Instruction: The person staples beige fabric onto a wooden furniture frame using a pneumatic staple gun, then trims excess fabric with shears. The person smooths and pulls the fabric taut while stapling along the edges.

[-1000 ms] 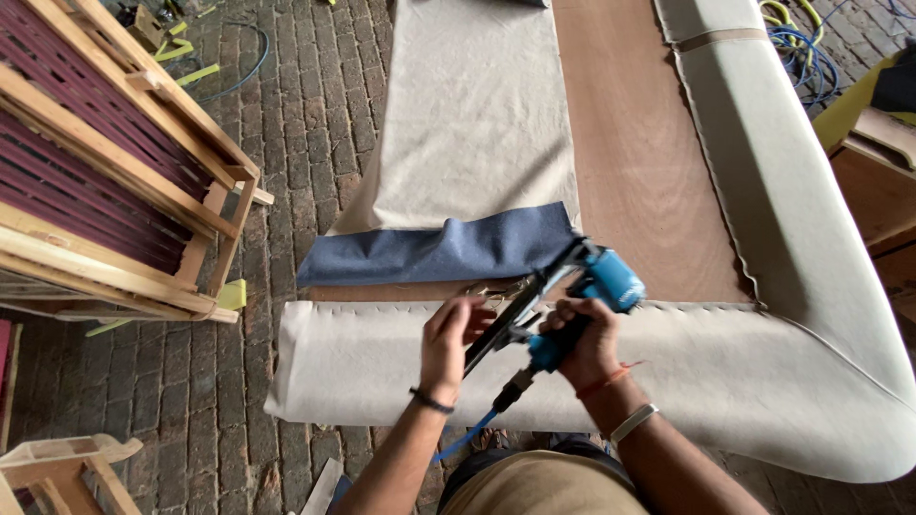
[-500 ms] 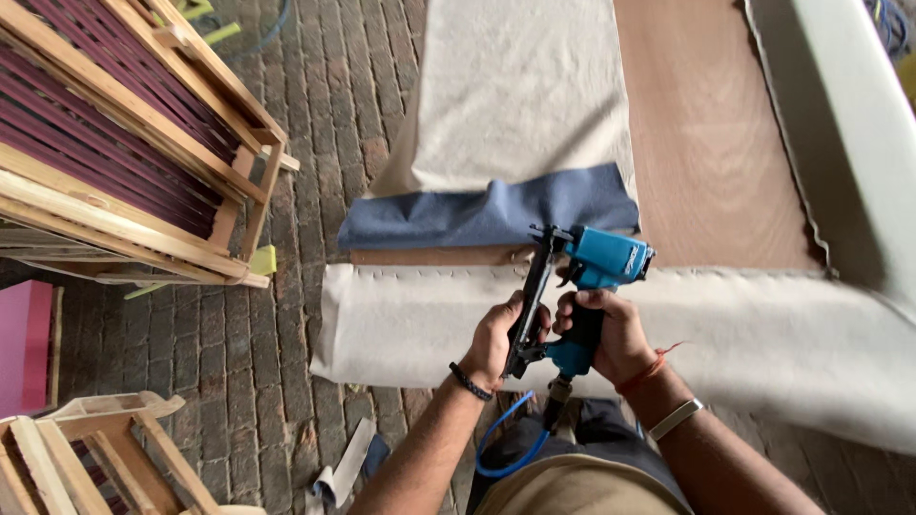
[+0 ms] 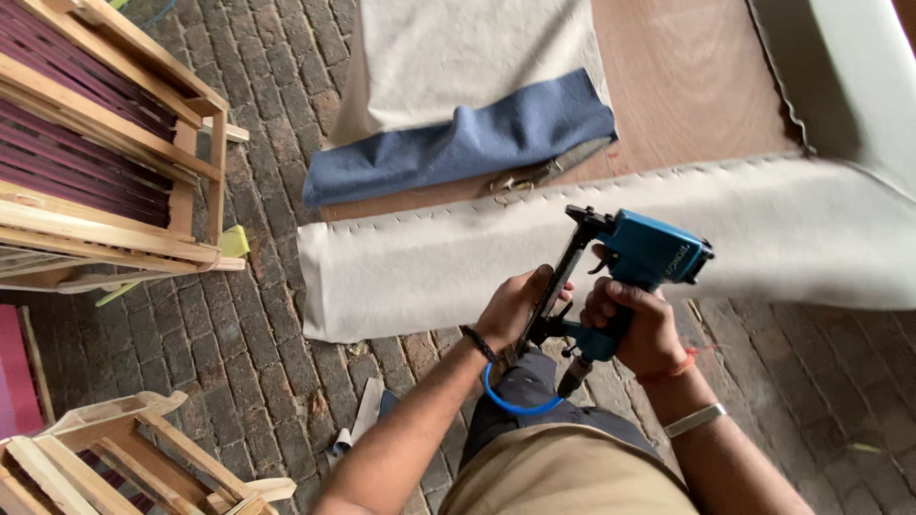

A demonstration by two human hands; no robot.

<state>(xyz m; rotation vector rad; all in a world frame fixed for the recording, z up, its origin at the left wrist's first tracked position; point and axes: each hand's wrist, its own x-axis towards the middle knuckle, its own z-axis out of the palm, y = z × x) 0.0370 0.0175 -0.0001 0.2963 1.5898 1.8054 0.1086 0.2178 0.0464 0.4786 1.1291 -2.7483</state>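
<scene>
Above the upholstered frame's near edge (image 3: 611,257), the right hand (image 3: 637,329) is wrapped around a blue pneumatic stapler's (image 3: 630,272) handle, likely its surest hold; left hand (image 3: 515,307) pinches the rigid, seemingly weighty tool's black magazine.

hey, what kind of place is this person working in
Most likely an upholstery or furniture workshop. The right hand grips a blue pneumatic staple gun while the left hand touches its magazine, over a fabric-covered frame with a stapled edge. Bare wooden chair frames stand on the brick floor.
</scene>
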